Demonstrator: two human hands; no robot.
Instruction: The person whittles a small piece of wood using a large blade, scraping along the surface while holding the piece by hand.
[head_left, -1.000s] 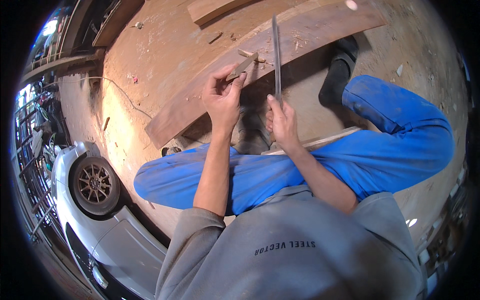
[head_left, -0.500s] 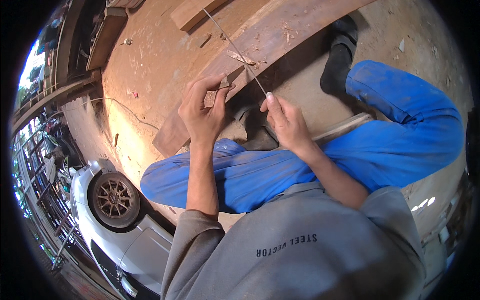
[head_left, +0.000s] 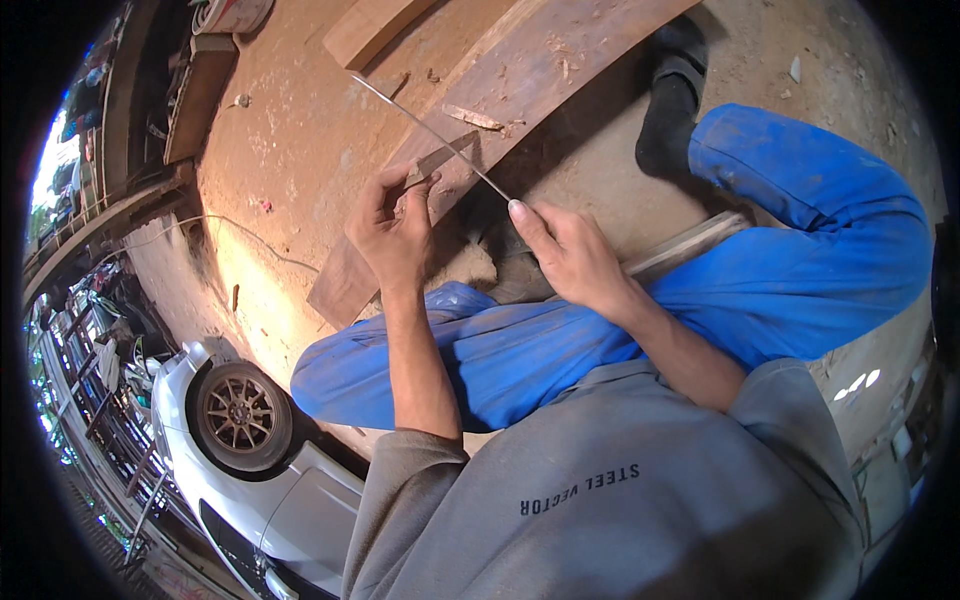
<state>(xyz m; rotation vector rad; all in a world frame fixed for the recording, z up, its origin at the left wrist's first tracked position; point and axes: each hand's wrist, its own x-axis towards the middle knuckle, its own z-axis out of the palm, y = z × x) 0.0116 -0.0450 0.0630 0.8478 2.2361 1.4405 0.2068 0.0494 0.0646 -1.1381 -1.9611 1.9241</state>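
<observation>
Left hand (head_left: 395, 230): thumb and fingers pinched together on a small, flat, grey-brown tapered piece (head_left: 432, 164) (material not determinable), held out above the near edge of a long brown wooden plank (head_left: 600, 52). Right hand (head_left: 578, 258): clamped around the near end of a long, thin, grey metal tool (head_left: 400, 107), thumb laid along it. Just changed: the tool had swung across the piece's far end; actual contact could not be confirmed. This suggested that the tool was being worked against the piece, which appeared firmly gripped. Against the frame from one second earlier, the tool, then pointing nearly straight away and apart from the piece, slanted far-left, its tip near a reddish-brown wooden block (head_left: 375, 32).
</observation>
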